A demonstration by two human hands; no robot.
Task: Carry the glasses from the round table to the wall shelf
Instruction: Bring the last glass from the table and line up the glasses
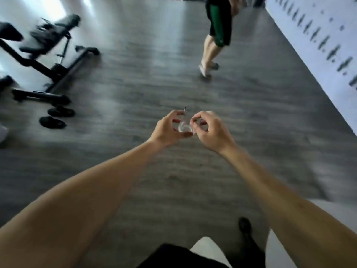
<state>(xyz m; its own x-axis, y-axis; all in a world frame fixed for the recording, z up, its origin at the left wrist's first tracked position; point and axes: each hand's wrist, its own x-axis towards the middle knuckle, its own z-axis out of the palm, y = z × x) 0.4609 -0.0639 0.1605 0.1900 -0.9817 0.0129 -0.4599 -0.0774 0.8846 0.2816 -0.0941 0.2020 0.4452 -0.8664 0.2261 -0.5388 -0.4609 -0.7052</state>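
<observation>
Both my arms reach forward over the grey floor, and the view is blurred by motion. My left hand (167,128) is curled around a small clear glass (184,129), whose round base shows between the two hands. My right hand (209,130) is curled in the same ring shape right beside it. A second clear glass is only faintly visible inside those fingers. The hands nearly touch. Neither the round table nor the wall shelf is in view.
A black weight bench (48,55) stands at the left, with two dark weight plates (56,118) on the floor near it. Another person's legs (212,45) walk ahead at the top centre. A white patterned wall (318,45) runs along the right. My foot (245,227) is below.
</observation>
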